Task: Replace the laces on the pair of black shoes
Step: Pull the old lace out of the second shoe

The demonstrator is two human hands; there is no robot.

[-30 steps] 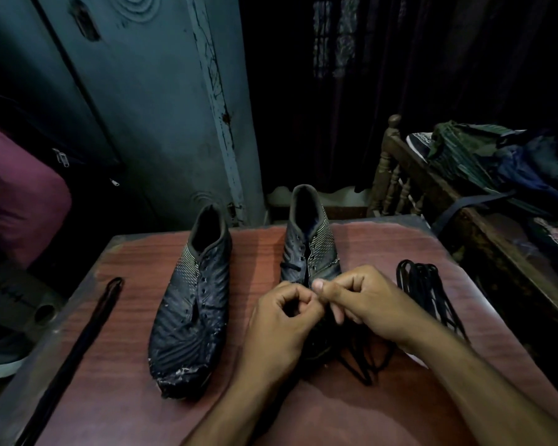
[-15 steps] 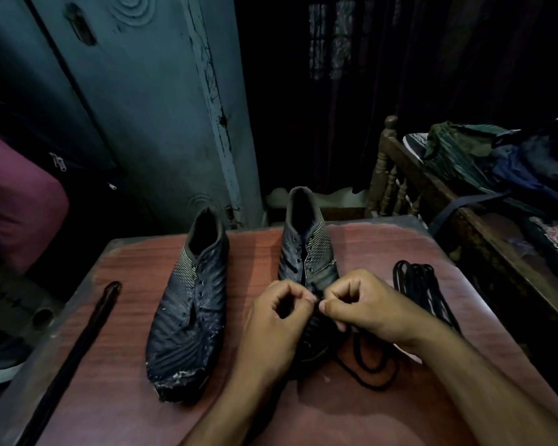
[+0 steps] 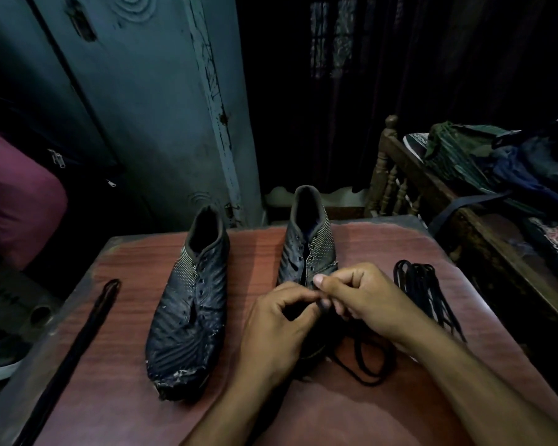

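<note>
Two black shoes stand on a reddish wooden table (image 3: 400,239), toes toward me. The left shoe (image 3: 190,304) has no lace in its eyelets. Over the front half of the right shoe (image 3: 308,249) my left hand (image 3: 277,329) and my right hand (image 3: 364,294) meet, fingertips pinching a black lace between them. That lace (image 3: 364,365) trails in loops on the table below my right wrist. The right shoe's toe is hidden under my hands.
A bundle of black laces (image 3: 422,291) lies to the right of my hands. Another long black lace (image 3: 78,342) stretches along the table's left side. A wooden bed rail (image 3: 397,175) with piled clothes stands at right, and a blue-grey door (image 3: 142,107) behind.
My hands stay over the right shoe, working the lace; my right thumb has shifted slightly up and left toward my left fingertips. The loose lace loop has settled lower right.
</note>
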